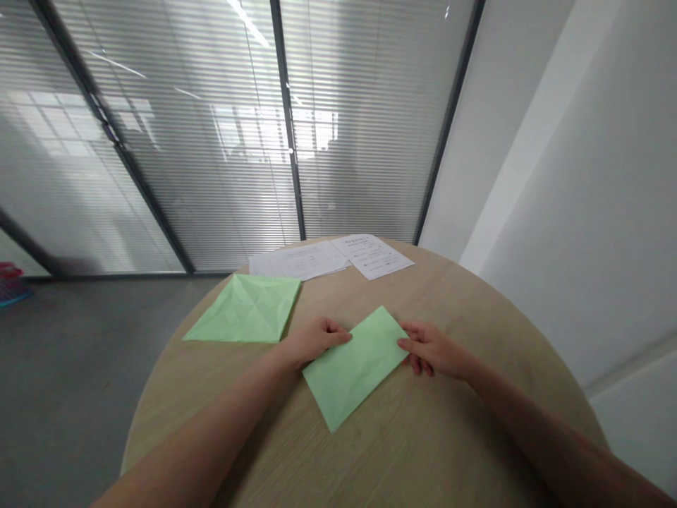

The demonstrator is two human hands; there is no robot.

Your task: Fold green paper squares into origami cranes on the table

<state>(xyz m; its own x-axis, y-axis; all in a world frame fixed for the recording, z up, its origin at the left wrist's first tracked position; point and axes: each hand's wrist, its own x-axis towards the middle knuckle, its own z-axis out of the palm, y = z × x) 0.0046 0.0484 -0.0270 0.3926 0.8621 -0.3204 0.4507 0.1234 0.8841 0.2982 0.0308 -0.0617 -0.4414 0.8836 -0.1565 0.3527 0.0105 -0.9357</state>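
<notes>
Between my hands is a light green sheet of paper, rectangular and apparently folded, held at a slant over the table. My left hand pinches its upper left edge, thumb on top. At the right end, my right hand grips the corner with the thumb above and the other fingers partly beneath. A second green sheet, marked with creases, lies on the table to the left, beyond my left forearm.
The round wooden table bears white printed sheets at its far edge. Behind stand glass panels with blinds. A white wall rises on the right. A red and blue basket-like object sits on the floor at far left.
</notes>
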